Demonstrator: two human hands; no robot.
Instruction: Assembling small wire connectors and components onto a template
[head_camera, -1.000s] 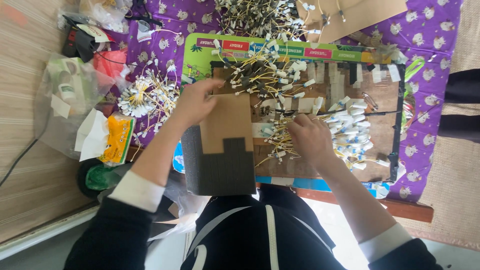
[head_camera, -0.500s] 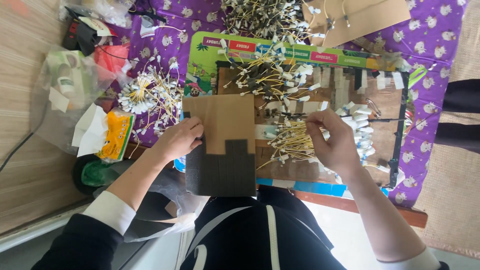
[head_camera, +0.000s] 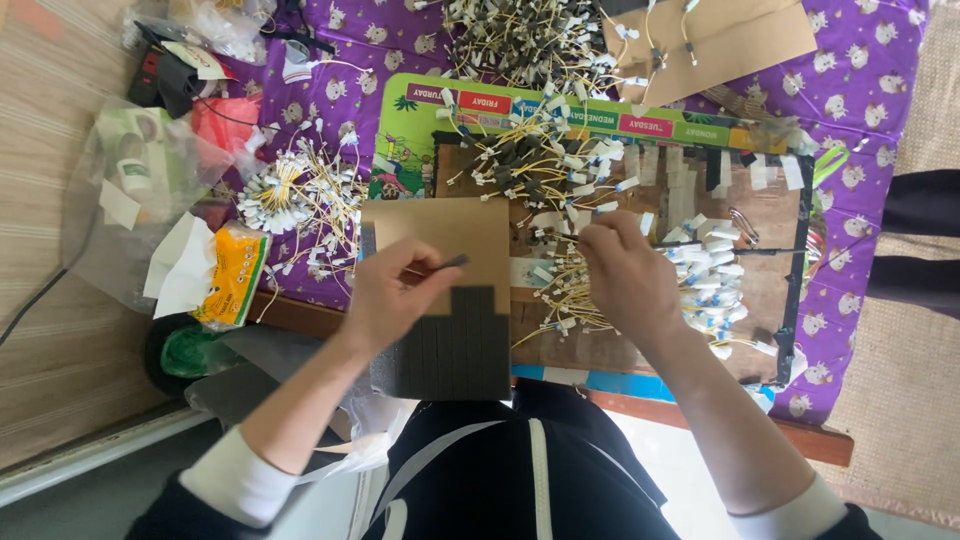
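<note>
The left hand (head_camera: 395, 295) is curling shut, pinching a thin dark piece (head_camera: 452, 262) between thumb and fingers; it is hovering over the cardboard card (head_camera: 445, 240), which is lying in the near middle of the scene with its far half brown and its near half covered in dark strips (head_camera: 455, 345); the right hand (head_camera: 625, 275) is resting palm down just to the right of the card, its fingers closing on a small white-tagged yellow wire (head_camera: 560, 238) at the edge of a loose pile; whether it is gripping one wire or several is too small to tell; the pile of wires (head_camera: 575, 290) is spreading across a wooden board (head_camera: 765, 270) under and around that hand, with more white-tagged ones (head_camera: 710, 265) bunching to its right; a bundle of yellow wires (head_camera: 295, 195) is sitting to the left of the card on the purple cloth (head_camera: 870, 80); a yellow packet (head_camera: 235, 275) is lying further left, beside a clear plastic bag (head_camera: 120, 190); a bigger heap of dark wires (head_camera: 530, 45) is lying at the far side, next to a brown cardboard sheet (head_camera: 740, 35); a green printed mat (head_camera: 415, 130) is showing under the board.
</note>
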